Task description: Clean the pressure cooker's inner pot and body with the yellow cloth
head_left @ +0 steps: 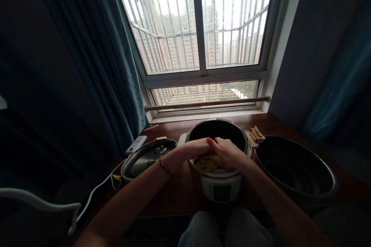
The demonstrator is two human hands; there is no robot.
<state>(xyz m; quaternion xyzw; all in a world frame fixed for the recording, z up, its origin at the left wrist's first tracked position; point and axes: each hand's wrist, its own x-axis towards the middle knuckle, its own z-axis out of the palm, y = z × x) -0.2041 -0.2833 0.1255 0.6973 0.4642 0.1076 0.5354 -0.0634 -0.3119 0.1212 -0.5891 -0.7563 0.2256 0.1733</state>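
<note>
On the surface [177, 197] before the window [204, 42], the cooker [222, 185] stands between the lid [146, 158] on its left and what seems a pot [297, 166] on its right, cloth [209, 163] apparently inside the cooker's near rim.

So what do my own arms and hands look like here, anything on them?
Your left hand and right hand have no gloves, and no sleeves show on the left forearm or right forearm. A thin bracelet circles your left wrist, beaded or linked, too dim to tell which. No bracelet or watch shows on your right.
</note>
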